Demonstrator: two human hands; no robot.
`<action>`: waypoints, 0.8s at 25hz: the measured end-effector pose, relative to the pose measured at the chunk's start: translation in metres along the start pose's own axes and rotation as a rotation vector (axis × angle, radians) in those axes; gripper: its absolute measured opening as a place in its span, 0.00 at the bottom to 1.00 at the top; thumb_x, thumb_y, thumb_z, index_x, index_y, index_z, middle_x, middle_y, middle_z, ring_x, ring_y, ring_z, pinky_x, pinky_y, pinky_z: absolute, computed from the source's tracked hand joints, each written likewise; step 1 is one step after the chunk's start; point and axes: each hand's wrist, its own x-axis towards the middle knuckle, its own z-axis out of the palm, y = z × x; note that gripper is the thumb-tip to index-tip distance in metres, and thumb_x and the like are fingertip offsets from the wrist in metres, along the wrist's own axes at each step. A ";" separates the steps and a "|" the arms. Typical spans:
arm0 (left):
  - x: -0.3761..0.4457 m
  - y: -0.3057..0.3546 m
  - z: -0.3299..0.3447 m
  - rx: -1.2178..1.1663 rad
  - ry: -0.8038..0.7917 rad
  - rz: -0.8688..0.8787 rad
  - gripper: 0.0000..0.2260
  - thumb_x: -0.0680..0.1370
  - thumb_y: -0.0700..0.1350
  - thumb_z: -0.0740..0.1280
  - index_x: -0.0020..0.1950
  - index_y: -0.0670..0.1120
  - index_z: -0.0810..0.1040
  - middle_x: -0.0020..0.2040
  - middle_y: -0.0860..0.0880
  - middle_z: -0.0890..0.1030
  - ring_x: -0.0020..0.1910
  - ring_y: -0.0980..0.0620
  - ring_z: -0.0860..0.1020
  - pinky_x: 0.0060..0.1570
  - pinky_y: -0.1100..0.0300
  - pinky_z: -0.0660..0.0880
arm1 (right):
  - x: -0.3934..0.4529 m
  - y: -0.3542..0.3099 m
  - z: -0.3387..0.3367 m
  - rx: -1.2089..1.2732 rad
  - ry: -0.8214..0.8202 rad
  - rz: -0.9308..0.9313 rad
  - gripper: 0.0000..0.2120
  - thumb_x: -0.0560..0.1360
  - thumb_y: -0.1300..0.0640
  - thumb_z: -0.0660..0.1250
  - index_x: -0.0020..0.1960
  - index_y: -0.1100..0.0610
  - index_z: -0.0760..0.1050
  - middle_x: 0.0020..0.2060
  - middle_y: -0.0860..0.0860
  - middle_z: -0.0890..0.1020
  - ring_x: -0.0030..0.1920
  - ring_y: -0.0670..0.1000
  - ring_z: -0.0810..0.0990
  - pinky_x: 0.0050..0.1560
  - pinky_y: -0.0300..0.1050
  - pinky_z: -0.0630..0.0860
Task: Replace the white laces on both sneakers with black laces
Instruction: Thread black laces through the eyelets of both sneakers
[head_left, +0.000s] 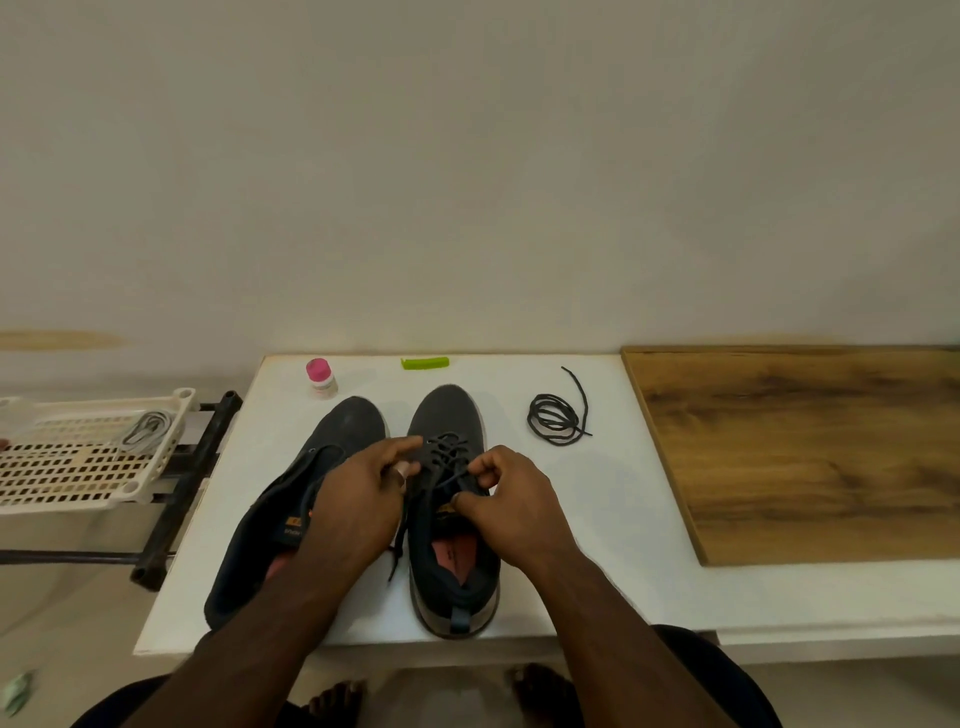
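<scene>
Two dark grey sneakers stand on the white table (597, 499), toes pointing away from me. The right sneaker (448, 410) has a black lace (447, 449) threaded through its eyelets. My right hand (514, 499) pinches an end of that lace above the tongue. My left hand (358, 504) holds the shoe's left side, its fingers by the eyelets, and covers part of the left sneaker (343, 431). The left sneaker shows no lace. A loose lace end (396, 556) hangs between the shoes. A coiled spare black lace (557, 420) lies to the right of the shoes.
A pink-capped small bottle (320, 378) and a green comb-like piece (425, 362) sit at the table's far edge. A white slotted plastic tray (78, 467) at left holds pale laces (148, 429). A wooden board (810, 447) lies at right. My bare feet show below.
</scene>
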 end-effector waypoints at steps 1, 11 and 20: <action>-0.002 0.003 0.001 -0.031 -0.003 0.034 0.13 0.81 0.40 0.64 0.61 0.53 0.82 0.56 0.57 0.81 0.54 0.61 0.78 0.59 0.68 0.72 | 0.000 0.000 0.000 0.002 -0.003 0.004 0.10 0.69 0.52 0.74 0.47 0.46 0.75 0.39 0.42 0.78 0.40 0.39 0.77 0.36 0.32 0.69; -0.019 0.000 0.011 0.109 -0.055 0.210 0.05 0.76 0.47 0.71 0.47 0.57 0.81 0.43 0.58 0.77 0.45 0.62 0.75 0.44 0.70 0.68 | -0.001 0.002 -0.006 0.040 -0.024 0.058 0.10 0.70 0.54 0.73 0.51 0.49 0.78 0.42 0.41 0.80 0.43 0.40 0.78 0.39 0.32 0.71; -0.023 -0.002 0.017 0.233 -0.063 0.215 0.03 0.77 0.52 0.66 0.47 0.60 0.74 0.44 0.58 0.74 0.42 0.61 0.73 0.40 0.64 0.71 | -0.001 0.003 -0.006 0.021 -0.021 0.049 0.07 0.71 0.54 0.72 0.48 0.47 0.79 0.43 0.41 0.81 0.43 0.42 0.79 0.42 0.37 0.77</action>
